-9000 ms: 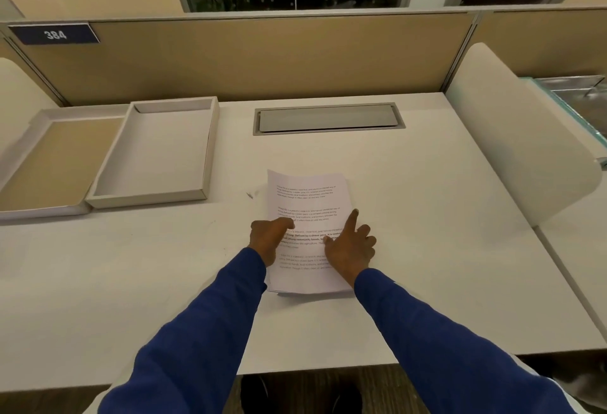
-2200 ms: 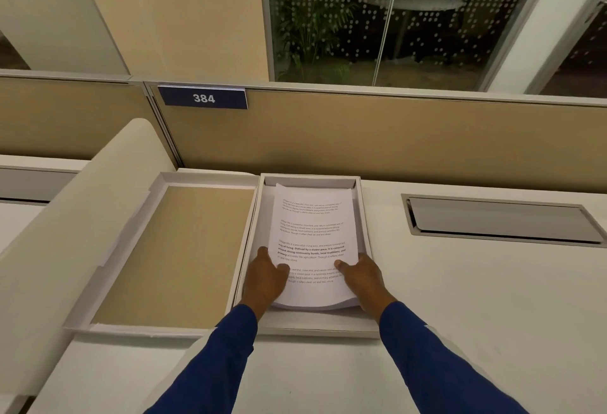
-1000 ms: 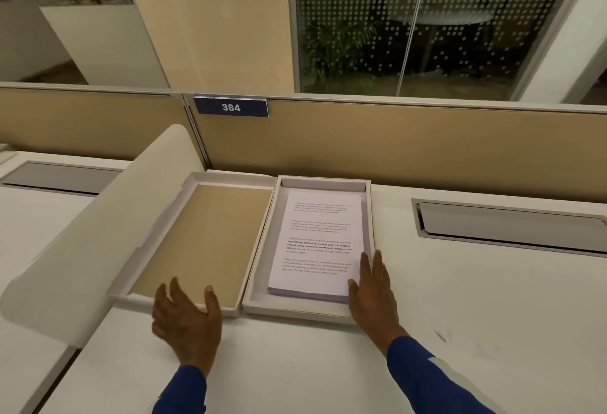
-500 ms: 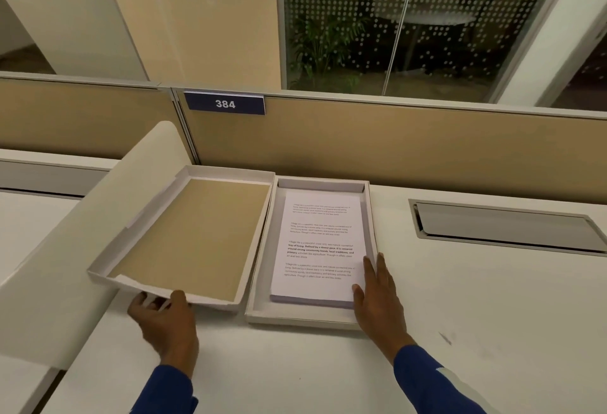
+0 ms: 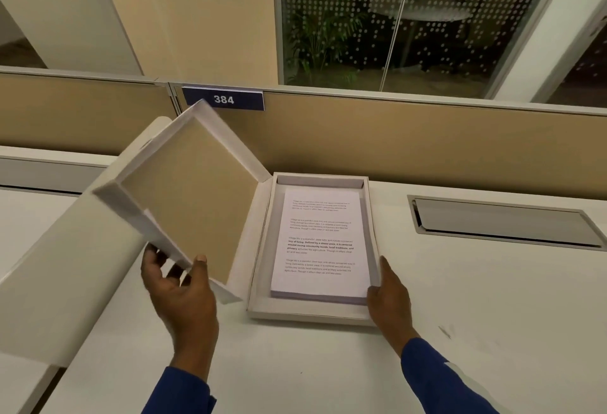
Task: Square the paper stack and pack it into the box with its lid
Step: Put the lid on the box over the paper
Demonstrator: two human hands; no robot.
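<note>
You are looking down at a white desk surface [image 5: 460,298] backed by a tan fabric partition [image 5: 427,144] that carries a dark blue plate reading 384 [image 5: 223,99]. Your left hand [image 5: 179,292] holds the shallow white cardboard lid with a tan inner face [image 5: 193,197] by its near edge, thumb on the inside and fingers behind, the grip closed on the cardboard. The lid is raised off the surface and tilted steeply, its open side facing right. Just to its right, the shallow white cardboard box [image 5: 259,256] lies flat on the surface, and the squared stack of white printed paper [image 5: 320,246] rests inside it. Your right hand [image 5: 389,295] lies against the near right corner of the box, fingers fairly straight along its right wall, gripping nothing. A grey metal cable hatch [image 5: 502,221] is set into the surface far right.
</note>
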